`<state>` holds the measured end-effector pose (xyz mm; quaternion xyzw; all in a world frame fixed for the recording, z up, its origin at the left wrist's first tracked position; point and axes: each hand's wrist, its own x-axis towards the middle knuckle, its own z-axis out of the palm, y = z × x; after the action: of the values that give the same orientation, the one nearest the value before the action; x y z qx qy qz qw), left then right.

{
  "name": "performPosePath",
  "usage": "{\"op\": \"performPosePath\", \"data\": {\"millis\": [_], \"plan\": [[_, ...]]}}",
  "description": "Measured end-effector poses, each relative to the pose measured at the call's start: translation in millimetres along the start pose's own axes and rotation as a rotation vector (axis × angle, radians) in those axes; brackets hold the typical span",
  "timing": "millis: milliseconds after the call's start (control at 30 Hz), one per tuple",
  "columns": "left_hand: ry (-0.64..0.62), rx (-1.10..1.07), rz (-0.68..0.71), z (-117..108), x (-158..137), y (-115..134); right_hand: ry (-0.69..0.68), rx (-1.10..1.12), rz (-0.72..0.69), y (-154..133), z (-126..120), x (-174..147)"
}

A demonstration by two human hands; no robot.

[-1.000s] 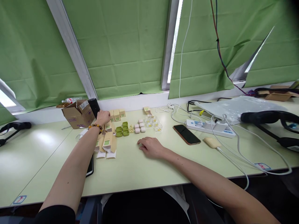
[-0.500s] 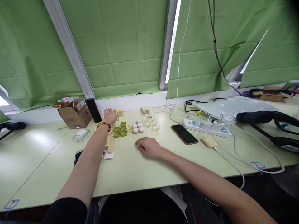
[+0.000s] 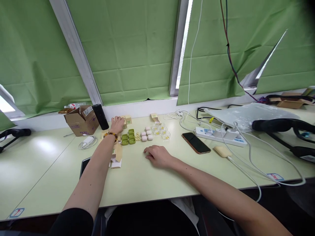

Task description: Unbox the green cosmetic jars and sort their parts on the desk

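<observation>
At the back of the table my left hand (image 3: 117, 125), with a beaded bracelet at the wrist, has its fingers bent over a small brown cardboard box (image 3: 125, 125); the far side of the grip is hidden. A second small cardboard box (image 3: 128, 119) stands beside it. Close to that hand, several green square cups (image 3: 125, 141) sit in a cluster, then small cream-coloured pieces (image 3: 137, 136), pale pink blocks (image 3: 144, 138) and clear cups with yellow bits (image 3: 166, 135). My right hand (image 3: 157, 156) rests on the table, holding nothing, its fingers loosely bent and apart.
Opened cardboard packaging (image 3: 118, 153) and a phone (image 3: 85, 165) lie by my left forearm. A black cylinder (image 3: 100, 117) leans by a larger carton (image 3: 81, 124). To the right are another phone (image 3: 196, 143), a power strip (image 3: 236, 140), a cream case (image 3: 222, 151) and loose white cables.
The whole view has shifted slightly. My left hand stays at the small boxes with only a slight change in its fingers. My right hand has stayed in place on the table.
</observation>
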<state>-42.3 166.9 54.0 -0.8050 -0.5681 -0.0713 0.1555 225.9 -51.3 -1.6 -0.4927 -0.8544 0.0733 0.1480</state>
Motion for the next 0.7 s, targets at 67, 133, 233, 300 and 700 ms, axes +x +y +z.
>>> {"op": "performPosePath", "data": {"millis": [67,133,233,300,700], "plan": [[0.029,-0.01,-0.005,0,-3,4,-0.002,-0.006,0.003,-1,-1,0],[0.051,-0.029,-0.006,-2,-4,8,-0.004,-0.008,0.005,-1,-2,0],[0.074,-0.068,-0.003,-13,-1,14,-0.005,-0.003,0.003,-2,-2,0],[0.098,-0.099,0.001,-27,0,19,-0.001,0.002,-0.003,-1,-2,-1],[0.16,-0.778,0.235,-77,-121,95,0.068,0.063,0.143,4,-10,2]]}}
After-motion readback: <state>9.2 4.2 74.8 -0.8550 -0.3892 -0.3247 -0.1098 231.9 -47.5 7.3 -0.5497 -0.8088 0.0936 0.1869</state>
